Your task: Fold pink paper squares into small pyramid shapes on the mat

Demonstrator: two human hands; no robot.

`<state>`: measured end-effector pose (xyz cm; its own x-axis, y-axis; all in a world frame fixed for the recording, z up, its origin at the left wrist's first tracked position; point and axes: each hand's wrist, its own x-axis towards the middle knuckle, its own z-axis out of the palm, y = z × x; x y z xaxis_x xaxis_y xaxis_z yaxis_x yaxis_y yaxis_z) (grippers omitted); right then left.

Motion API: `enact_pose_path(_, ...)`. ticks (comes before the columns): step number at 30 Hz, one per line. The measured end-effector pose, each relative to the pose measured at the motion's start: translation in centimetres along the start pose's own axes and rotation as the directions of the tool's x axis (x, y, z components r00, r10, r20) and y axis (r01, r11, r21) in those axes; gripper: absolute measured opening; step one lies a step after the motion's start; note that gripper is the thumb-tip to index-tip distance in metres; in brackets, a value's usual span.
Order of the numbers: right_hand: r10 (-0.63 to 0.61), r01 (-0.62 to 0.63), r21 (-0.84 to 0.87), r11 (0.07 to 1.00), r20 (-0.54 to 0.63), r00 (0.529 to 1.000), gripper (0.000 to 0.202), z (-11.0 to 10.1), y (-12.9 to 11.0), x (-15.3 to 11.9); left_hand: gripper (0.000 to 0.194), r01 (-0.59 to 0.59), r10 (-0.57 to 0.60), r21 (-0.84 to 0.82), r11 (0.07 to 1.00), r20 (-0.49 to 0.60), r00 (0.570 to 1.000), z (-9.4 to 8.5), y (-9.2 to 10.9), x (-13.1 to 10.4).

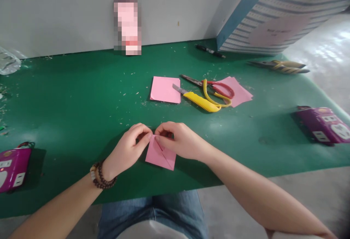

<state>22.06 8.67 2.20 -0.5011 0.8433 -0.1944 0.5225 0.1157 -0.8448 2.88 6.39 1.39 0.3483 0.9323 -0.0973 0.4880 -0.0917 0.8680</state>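
A folded pink paper square (158, 157) lies at the front of the green table, with a diagonal seam across its face. My left hand (133, 140) pinches its far left corner between thumb and finger. On the far edge, my right hand (177, 138) has its thumb on the paper beside the seam and its fingers curled behind. Both hands are closed on the same piece, their fingertips almost meeting. Beyond them sits a stack of pink paper squares (164, 90), with the blade of a yellow utility knife (201, 101) over its right edge.
Red-and-yellow-handled scissors (218, 87) rest partly on more pink paper (240, 93). Farther back are a black pen (210, 51), pliers (284, 66) and a striped paper bag (273, 20). Purple boxes (325, 125) stand at both sides. A clear plastic item (8, 62) is far left.
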Motion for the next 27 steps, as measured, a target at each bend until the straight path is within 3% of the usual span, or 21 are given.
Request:
enact_pose_path(8, -0.003, 0.002, 0.005, 1.0, 0.031, 1.0, 0.011, 0.3, 0.2, 0.1, 0.016, -0.024, 0.03, 0.101, 0.995, -0.056, 0.998, 0.6, 0.2, -0.1)
enact_pose_path(15, 0.045, -0.053, 0.097, 0.994, 0.078, 0.996, 0.011, 0.1, 0.2, 0.0, 0.025, 0.009, -0.011, -0.034, 0.999, -0.047, 0.999, 0.2, 0.6, -0.2)
enact_pose_path(24, 0.026, -0.038, 0.138, 0.99, 0.087, 0.996, 0.012, 0.2, 0.4, 0.0, 0.017, -0.113, 0.134, 0.18, 0.977, -0.106, 0.985, 1.1, 0.0, -0.3)
enact_pose_path(27, 0.046, -0.057, 0.148, 0.987, 0.077, 0.996, 0.013, 0.1, 0.8, 0.1, 0.018, -0.093, 0.121, 0.203, 0.975, -0.131, 0.984, 0.9, 0.0, -0.4)
